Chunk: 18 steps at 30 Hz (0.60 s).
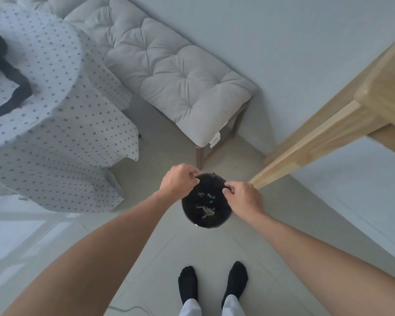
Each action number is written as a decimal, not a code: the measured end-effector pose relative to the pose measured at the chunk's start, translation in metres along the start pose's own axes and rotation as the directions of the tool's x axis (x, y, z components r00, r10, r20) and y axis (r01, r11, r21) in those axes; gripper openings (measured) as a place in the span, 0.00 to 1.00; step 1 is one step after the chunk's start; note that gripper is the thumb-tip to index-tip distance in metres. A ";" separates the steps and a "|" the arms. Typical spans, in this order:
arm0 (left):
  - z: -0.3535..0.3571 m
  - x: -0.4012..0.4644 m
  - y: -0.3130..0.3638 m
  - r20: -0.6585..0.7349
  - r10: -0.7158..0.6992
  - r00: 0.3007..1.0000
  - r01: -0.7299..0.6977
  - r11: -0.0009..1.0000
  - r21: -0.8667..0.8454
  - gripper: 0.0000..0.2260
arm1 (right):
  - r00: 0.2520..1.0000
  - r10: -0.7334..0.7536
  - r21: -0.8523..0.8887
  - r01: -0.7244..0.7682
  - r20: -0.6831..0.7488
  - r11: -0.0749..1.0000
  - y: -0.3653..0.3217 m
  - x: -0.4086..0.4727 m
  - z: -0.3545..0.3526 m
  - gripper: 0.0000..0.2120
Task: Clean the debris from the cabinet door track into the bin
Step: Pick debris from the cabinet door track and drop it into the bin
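Head view: both hands pinch the bin [207, 221] rim — left hand [178, 180] far-left, right hand [243, 198] right — debris [205, 209] lying directly below them.

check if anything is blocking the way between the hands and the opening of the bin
Nothing visible does. The bin stands open on the floor with no lid, and both the left hand and the right hand are already at its rim. Pale debris lies at the bottom.
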State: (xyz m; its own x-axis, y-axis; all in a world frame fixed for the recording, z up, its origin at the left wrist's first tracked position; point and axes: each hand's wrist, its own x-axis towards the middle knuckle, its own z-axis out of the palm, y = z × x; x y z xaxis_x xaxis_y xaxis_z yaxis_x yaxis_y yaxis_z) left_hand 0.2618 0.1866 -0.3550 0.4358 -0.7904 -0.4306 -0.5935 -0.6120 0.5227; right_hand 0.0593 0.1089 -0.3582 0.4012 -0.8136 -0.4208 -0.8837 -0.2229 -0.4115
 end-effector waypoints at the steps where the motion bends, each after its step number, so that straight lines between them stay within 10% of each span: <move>1: -0.004 -0.002 0.003 -0.006 0.002 1.000 -0.002 1.000 -0.002 0.12 | 1.000 0.002 0.000 -0.002 -0.004 1.000 -0.001 -0.002 -0.004 0.16; 18: -0.168 -0.058 0.119 -0.144 0.171 0.975 -0.169 0.985 0.030 0.17 | 0.953 -0.044 0.151 0.093 -0.300 0.984 -0.046 -0.076 -0.172 0.21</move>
State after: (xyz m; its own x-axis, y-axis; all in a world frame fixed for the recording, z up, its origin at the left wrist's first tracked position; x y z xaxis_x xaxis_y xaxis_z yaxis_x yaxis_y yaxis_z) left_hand 0.2796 0.1553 -0.1443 0.4203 -0.8792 -0.2243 -0.6786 -0.4687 0.5655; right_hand 0.0276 0.0892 -0.1685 0.3486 -0.9267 -0.1402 -0.7962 -0.2138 -0.5660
